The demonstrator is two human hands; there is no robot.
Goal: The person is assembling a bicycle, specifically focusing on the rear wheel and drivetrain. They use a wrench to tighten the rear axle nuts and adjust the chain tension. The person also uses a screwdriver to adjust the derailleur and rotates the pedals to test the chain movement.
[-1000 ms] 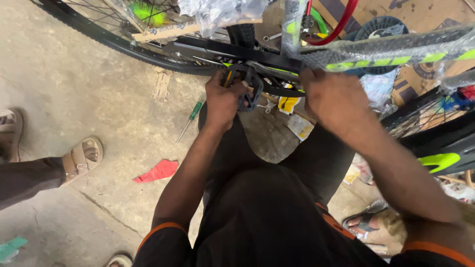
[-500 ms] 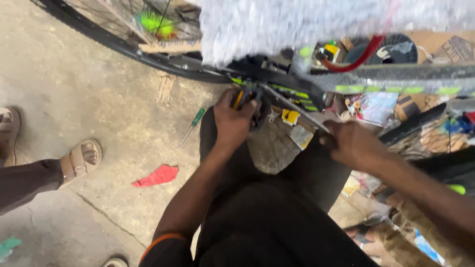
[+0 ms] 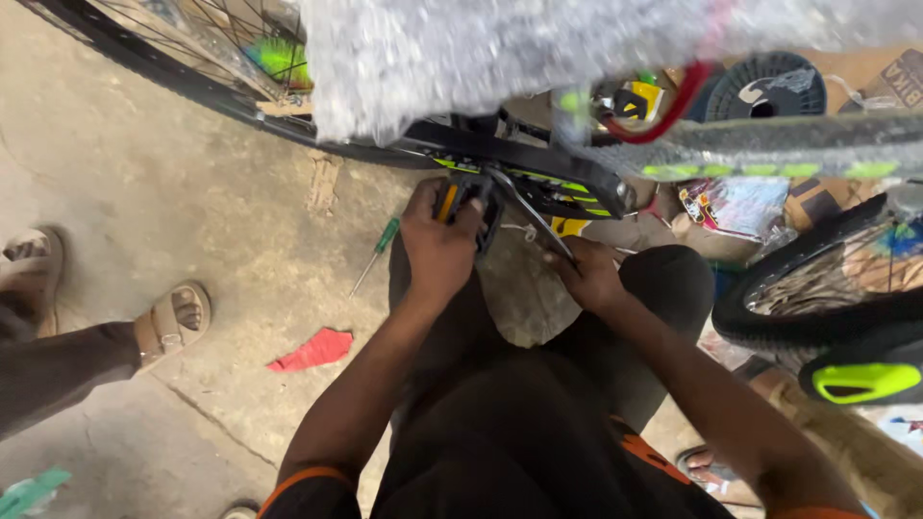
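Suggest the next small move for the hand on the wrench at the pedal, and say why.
Probably a short swing of the wrench by the right hand, while the left hand steadies the pedal. The left hand wraps the black pedal with its orange reflector, and the wrench's far end sits at the crank beside it, so both hands appear set for turning.

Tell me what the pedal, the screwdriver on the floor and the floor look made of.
Pedal: probably black plastic, matte, with an orange reflector.
Screwdriver: thin metal shaft, translucent-looking green handle, likely plastic.
Floor: rough grey concrete, stained and cracked.
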